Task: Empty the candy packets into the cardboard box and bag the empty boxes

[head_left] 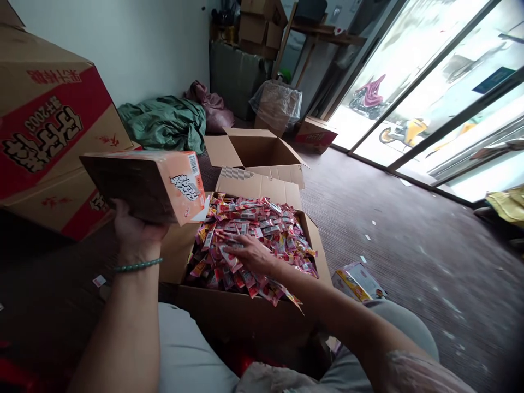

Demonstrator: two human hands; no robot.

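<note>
On the carpeted floor [409, 245] the carton [245, 311] of pink sachets [266, 221] is covered by the right hand [249, 254], fingers [234, 246] spread flat with no grip visible, while up-left the orange box [151, 185], lying crosswise, is clasped underneath by the left hand [135, 232].

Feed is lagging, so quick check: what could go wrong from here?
1. The packets overfill the big box and hang over its front edge; the right hand, flat on them, could push more out.
2. The left hand props the small carton from below, tilted; it may slip.
</note>
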